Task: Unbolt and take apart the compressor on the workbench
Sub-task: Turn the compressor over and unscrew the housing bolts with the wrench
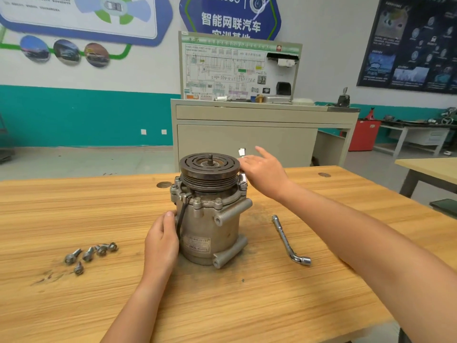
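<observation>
- Bench (pixel 247 305): pale wood, filling the lower half of our view.
- Compressor (pixel 210 219): stands upright mid-bench, with a dark pulley on top and bolts around its collar.
- Left hand (pixel 162 243): we curl it around the compressor's left side, thumb pressed on the housing.
- Right hand (pixel 264 173): we grip a shiny tool (pixel 241 152) held upright at the collar's rear right, forefinger pointing out.
- Wrench (pixel 286 240): L-shaped, lying on the bench right of the compressor, apart from it.
- Bolts (pixel 91 253): a loose cluster on the bench, left of our left hand.
</observation>
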`<state>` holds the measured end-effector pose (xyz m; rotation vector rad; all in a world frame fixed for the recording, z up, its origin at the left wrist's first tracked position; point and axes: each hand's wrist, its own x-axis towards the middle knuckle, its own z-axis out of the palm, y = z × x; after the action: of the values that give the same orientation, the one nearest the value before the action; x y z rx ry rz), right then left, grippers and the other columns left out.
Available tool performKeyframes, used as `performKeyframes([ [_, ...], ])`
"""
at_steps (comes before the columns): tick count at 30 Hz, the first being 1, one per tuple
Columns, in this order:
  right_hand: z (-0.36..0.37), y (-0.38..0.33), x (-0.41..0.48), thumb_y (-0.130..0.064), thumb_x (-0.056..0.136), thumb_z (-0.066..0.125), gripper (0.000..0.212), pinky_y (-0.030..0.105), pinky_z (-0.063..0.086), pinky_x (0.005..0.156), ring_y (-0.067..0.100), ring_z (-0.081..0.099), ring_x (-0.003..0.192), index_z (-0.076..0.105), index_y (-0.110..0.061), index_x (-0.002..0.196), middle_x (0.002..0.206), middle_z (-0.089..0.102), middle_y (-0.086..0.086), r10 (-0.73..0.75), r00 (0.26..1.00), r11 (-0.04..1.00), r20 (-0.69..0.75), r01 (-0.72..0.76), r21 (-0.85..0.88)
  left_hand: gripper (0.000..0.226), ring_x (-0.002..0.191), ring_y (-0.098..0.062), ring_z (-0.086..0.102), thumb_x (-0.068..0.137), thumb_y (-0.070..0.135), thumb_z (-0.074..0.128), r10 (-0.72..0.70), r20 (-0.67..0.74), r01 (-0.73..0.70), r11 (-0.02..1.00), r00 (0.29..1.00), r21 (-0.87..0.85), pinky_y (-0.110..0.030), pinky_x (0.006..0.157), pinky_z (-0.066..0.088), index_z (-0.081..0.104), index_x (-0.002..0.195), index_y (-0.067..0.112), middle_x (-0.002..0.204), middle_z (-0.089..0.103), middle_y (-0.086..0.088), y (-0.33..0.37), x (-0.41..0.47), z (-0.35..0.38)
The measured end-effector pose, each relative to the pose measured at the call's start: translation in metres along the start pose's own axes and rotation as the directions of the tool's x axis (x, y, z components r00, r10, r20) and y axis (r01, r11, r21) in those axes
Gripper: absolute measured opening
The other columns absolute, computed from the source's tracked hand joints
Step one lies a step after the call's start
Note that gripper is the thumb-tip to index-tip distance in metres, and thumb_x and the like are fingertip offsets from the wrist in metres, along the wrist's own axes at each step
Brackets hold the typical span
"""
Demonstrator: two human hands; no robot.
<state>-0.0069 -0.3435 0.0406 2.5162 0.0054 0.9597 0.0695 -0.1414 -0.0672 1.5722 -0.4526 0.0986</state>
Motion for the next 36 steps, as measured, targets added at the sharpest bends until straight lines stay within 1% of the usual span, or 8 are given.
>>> performKeyframes([
  [3,-0.008,0.008,-0.008,0.014,0.068,0.067,0.017,0.042,0.052,0.068,0.027,0.066,0.061,0.067,0.003,0.081,0.07,0.068,0.013,0.099,0.994,0.994,-0.036,-0.096,0.059,0.022,0.096,-0.005,0.049,0.101,0.025,0.035,-0.006,0.004,0.006,1.0,1.0,0.006,-0.015,0.076,0.029,0.057,0.097,0.025,0.087,0.052,0.024,0.0,0.0,0.0],
  [6,-0.031,0.012,-0.018,-0.012,0.096,0.043,0.017,0.032,0.034,0.055,0.032,0.057,0.063,0.054,-0.002,0.105,0.07,0.059,0.011,0.395,0.918,0.888,0.026,-0.389,0.247,0.022,0.097,-0.006,0.049,0.101,0.023,0.035,-0.002,0.0,0.002,1.0,1.0,0.013,-0.014,0.073,0.028,0.057,0.097,0.024,0.087,0.053,0.02,0.001,-0.002,0.0],
  [9,-0.054,0.01,-0.03,-0.024,0.1,0.031,0.022,0.03,0.026,0.049,0.027,0.047,0.055,0.045,-0.011,0.111,0.059,0.045,-0.001,0.427,0.892,0.844,0.152,-0.453,0.286,0.02,0.098,-0.005,0.047,0.101,0.023,0.035,-0.004,0.003,0.004,1.0,1.0,0.027,-0.013,0.073,0.028,0.055,0.099,0.025,0.088,0.051,0.02,0.002,-0.003,-0.001],
  [14,-0.087,-0.007,-0.051,-0.016,0.097,0.035,0.014,0.027,0.019,0.042,0.011,0.031,0.051,0.045,-0.018,0.106,0.06,0.035,-0.005,0.356,0.862,0.933,0.362,-0.35,-0.083,0.02,0.102,-0.005,0.047,0.101,0.024,0.035,-0.001,0.01,0.001,1.0,1.0,0.027,-0.019,0.084,0.029,0.054,0.105,0.026,0.101,0.054,0.012,0.001,-0.004,-0.002],
  [24,-0.097,-0.04,-0.041,0.002,0.085,0.042,0.038,0.027,0.02,0.041,0.023,0.041,0.065,0.042,-0.006,0.122,0.064,0.038,-0.002,0.27,0.783,0.957,0.561,-0.155,-0.244,0.028,0.102,-0.011,0.05,0.101,0.023,0.035,-0.012,0.003,0.012,1.0,1.0,0.018,-0.021,0.083,0.03,0.061,0.11,0.016,0.106,0.059,0.004,0.002,-0.005,-0.002],
  [29,-0.099,-0.054,-0.035,0.001,0.089,0.045,0.047,0.026,0.029,0.047,0.029,0.059,0.097,0.032,0.003,0.135,0.11,0.058,0.009,0.253,0.753,0.953,0.607,-0.087,-0.289,0.026,0.102,-0.009,0.048,0.101,0.024,0.035,-0.025,0.006,0.025,1.0,1.0,0.013,-0.019,0.081,0.029,0.06,0.109,0.018,0.104,0.057,0.007,0.002,-0.006,-0.003],
  [33,-0.095,-0.036,-0.037,-0.016,0.093,0.041,0.036,0.026,0.022,0.039,0.016,0.041,0.054,0.039,-0.006,0.127,0.064,0.041,-0.001,0.207,0.786,0.953,0.583,-0.027,-0.302,0.031,0.106,-0.012,0.049,0.101,0.023,0.035,-0.023,0.017,0.023,1.0,1.0,0.011,-0.023,0.086,0.031,0.061,0.113,0.012,0.109,0.058,0.002,0.002,-0.006,-0.003],
  [36,-0.089,-0.011,-0.04,-0.016,0.094,0.035,0.037,0.027,0.02,0.04,0.014,0.028,0.046,0.032,-0.01,0.131,0.057,0.032,-0.004,0.136,0.798,0.941,0.588,0.081,-0.327,0.03,0.104,-0.012,0.05,0.101,0.023,0.035,-0.012,0.021,0.012,1.0,1.0,-0.003,-0.024,0.085,0.032,0.062,0.11,0.014,0.106,0.06,0.004,0.0,-0.005,-0.004],
])
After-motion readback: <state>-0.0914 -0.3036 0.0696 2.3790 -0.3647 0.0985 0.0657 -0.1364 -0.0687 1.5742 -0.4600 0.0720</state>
